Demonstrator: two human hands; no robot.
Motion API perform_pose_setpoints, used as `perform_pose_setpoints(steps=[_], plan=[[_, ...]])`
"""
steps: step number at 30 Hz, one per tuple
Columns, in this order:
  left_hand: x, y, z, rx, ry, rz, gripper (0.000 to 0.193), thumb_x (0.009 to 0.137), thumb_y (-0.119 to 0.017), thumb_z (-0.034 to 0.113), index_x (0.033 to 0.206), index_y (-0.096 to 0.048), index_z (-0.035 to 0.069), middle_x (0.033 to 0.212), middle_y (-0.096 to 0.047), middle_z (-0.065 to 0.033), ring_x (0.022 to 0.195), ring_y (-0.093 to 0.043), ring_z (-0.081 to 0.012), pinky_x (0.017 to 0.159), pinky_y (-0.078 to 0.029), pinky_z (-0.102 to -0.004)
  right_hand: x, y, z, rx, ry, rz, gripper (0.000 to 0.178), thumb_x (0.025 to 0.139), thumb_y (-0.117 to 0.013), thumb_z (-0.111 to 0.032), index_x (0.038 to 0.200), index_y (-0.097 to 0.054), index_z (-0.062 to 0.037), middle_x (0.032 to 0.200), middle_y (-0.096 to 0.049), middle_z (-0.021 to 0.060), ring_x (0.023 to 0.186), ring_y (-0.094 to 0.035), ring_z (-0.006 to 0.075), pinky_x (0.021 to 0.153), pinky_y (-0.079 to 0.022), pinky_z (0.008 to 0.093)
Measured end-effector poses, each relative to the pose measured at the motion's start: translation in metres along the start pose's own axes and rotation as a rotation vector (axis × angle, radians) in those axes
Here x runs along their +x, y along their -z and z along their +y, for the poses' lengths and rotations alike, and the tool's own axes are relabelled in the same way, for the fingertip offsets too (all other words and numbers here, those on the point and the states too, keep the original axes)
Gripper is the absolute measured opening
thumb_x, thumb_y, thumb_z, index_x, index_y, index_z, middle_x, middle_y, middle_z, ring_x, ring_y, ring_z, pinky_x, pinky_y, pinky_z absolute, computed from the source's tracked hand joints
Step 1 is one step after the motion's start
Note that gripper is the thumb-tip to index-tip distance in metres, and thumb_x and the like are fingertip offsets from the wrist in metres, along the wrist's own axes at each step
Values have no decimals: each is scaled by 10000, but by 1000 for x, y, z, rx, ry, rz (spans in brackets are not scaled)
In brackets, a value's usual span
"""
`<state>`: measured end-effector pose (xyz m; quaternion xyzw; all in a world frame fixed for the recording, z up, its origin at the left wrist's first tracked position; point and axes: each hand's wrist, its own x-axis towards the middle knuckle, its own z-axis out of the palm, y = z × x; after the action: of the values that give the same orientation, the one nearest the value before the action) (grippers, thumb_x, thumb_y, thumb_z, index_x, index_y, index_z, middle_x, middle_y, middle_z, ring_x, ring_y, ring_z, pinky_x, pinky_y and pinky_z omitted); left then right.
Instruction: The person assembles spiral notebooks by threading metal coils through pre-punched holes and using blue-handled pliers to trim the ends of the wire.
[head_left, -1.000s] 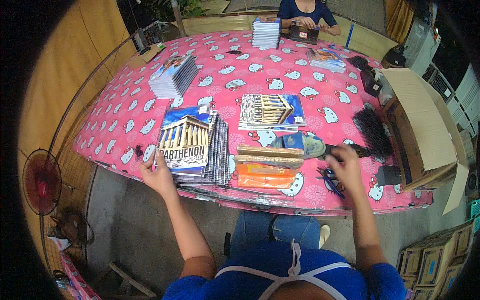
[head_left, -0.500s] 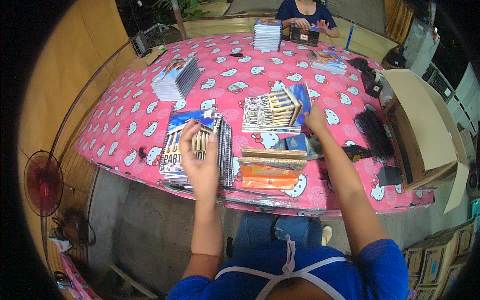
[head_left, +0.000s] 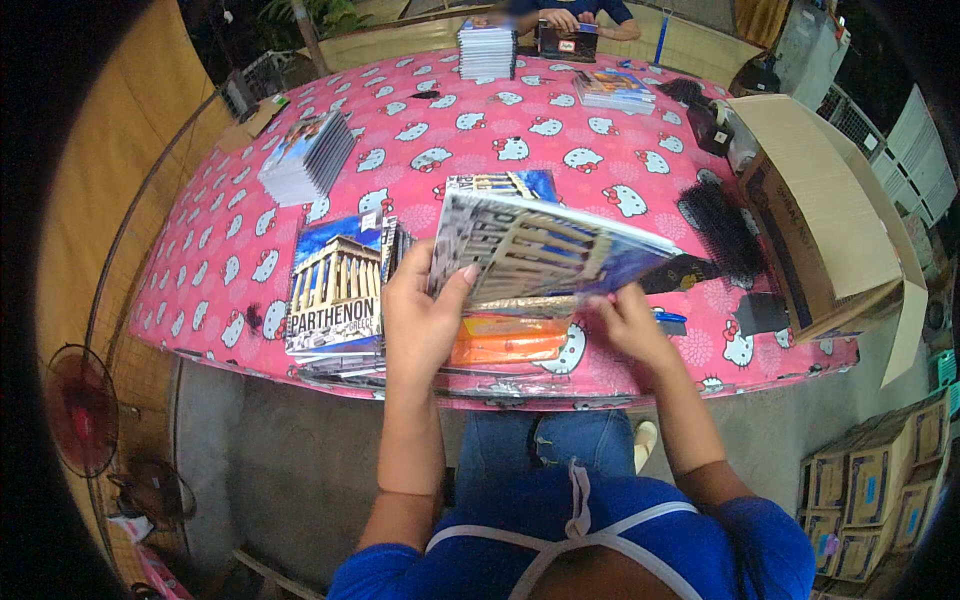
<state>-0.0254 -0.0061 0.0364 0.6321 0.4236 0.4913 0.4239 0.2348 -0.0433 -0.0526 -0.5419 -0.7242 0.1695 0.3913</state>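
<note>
A spiral notebook [head_left: 540, 245] with a picture of a columned stone temple is raised and tilted above the table. My left hand [head_left: 425, 300] grips it by its left edge, thumb on the cover. At its lower right edge, the curled fingers of my right hand [head_left: 630, 325] pinch it; they are slightly blurred. Behind it, another notebook of the same design [head_left: 525, 183] lies partly hidden on the table. Left of my left hand stands a stack of such notebooks [head_left: 335, 290]. An orange plastic-wrapped pack [head_left: 505, 345] lies below the raised notebook.
A pink patterned cloth covers the table [head_left: 400, 185]. Notebook stacks stand at the far left [head_left: 308, 160] and back [head_left: 487, 52]. An open cardboard box [head_left: 820, 220] sits at the right, beside black netting [head_left: 718, 232]. Across the table, a co-worker's hands [head_left: 575, 20] handle a dark box.
The notebook under my right hand has come up off the table toward me. My left hand has moved from above the left stack to grip its left edge. The view has shifted.
</note>
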Motion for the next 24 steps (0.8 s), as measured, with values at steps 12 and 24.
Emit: perform_pose_setpoints(steps=[12, 24], plan=[[-4, -61, -7, 933, -544, -271, 566, 852, -620, 327, 1325, -445, 71, 1300, -498, -144, 1148, -491, -276, 1058, -224, -506, 53, 69, 106, -304, -90, 120, 170, 758, -596, -146, 804, -619, 17, 863, -601, 227, 836, -593, 392, 777, -475, 463], [0, -81, -17, 540, -651, 29, 168, 772, -721, 241, 871, -686, 111, 912, -679, -23, 902, -592, -189, 884, -328, -410, 77, 124, 216, -732, -438, 180, 263, 720, -655, -146, 920, -644, 25, 1014, -596, 279, 940, -613, 404, 808, -504, 484]])
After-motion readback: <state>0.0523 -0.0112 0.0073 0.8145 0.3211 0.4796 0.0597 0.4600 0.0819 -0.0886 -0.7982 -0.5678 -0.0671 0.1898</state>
